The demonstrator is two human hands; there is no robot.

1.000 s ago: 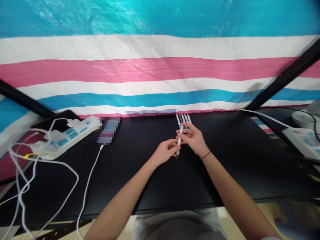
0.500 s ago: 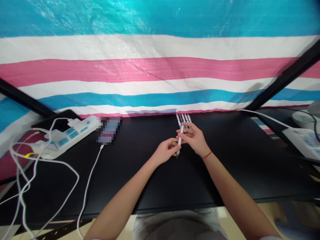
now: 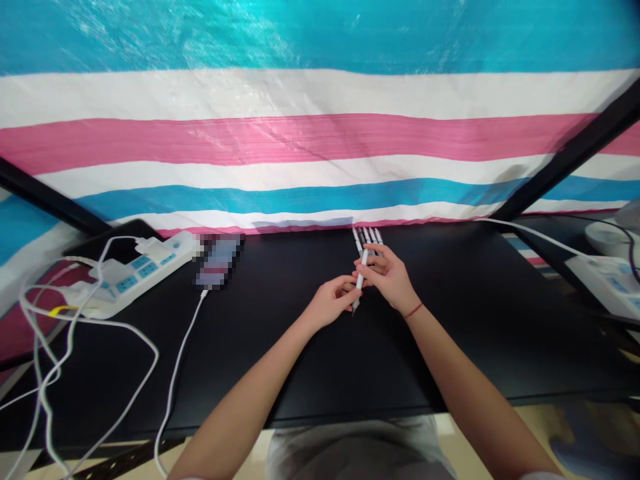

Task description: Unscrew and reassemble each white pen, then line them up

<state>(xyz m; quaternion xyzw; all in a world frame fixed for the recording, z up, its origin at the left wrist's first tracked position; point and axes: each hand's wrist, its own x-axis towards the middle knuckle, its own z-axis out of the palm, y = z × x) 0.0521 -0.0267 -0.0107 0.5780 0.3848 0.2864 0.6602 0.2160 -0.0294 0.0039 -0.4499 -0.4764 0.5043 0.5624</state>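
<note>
Between both my hands is a white pen (image 3: 361, 276), tilted with its dark, pointed end down and toward me. My left hand (image 3: 331, 303) pinches it near the lower end, thumb on top. Higher up the barrel, my right hand (image 3: 393, 279) grips the same pen between thumb and fingers; a thin red cord circles that wrist. Just beyond my fingers, several white-and-dark pens (image 3: 367, 235) lie side by side at the back of the black table (image 3: 280, 360). My right hand partly hides their near ends.
A phone-like pixelated object (image 3: 219, 261) with a white cable lies left of centre. Further left sits a white power strip (image 3: 150, 270) among tangled cords. Another power strip (image 3: 613, 283) is at the far right. A striped sheet (image 3: 320, 140) hangs behind the table.
</note>
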